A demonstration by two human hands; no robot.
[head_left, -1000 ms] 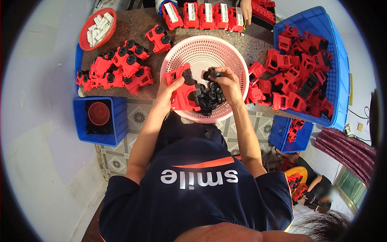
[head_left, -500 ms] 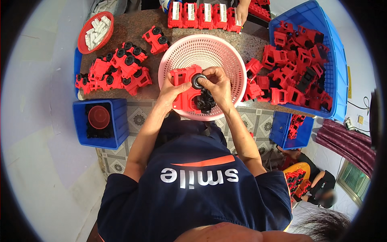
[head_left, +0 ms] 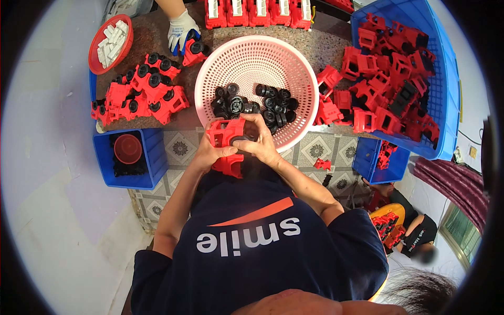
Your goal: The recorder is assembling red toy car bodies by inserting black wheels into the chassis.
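Close to my body, at the near rim of the pink basket, I hold a red toy truck body (head_left: 227, 131). My left hand (head_left: 208, 152) is closed around its left side, thumb on the near face. My right hand (head_left: 264, 149) grips the other end, with its thumb on a black wheel (head_left: 240, 140) at the truck's side; the fingers partly hide that wheel. Just beyond both hands, several loose black wheels (head_left: 279, 107) lie in the pink perforated basket (head_left: 308, 100).
Wheeled red trucks (head_left: 144, 89) are piled at left, near a red basket of white parts (head_left: 112, 44). A co-worker's gloved hand (head_left: 182, 30) holds another truck. Red trucks with white tops (head_left: 259, 13) line the far side. A blue crate (head_left: 445, 105) of red bodies stands right.
My hands have brought the truck from over the basket nearer to my body, uncovering the wheels. The co-worker's bare hand has left the far row; a gloved hand now grips a truck at far left.
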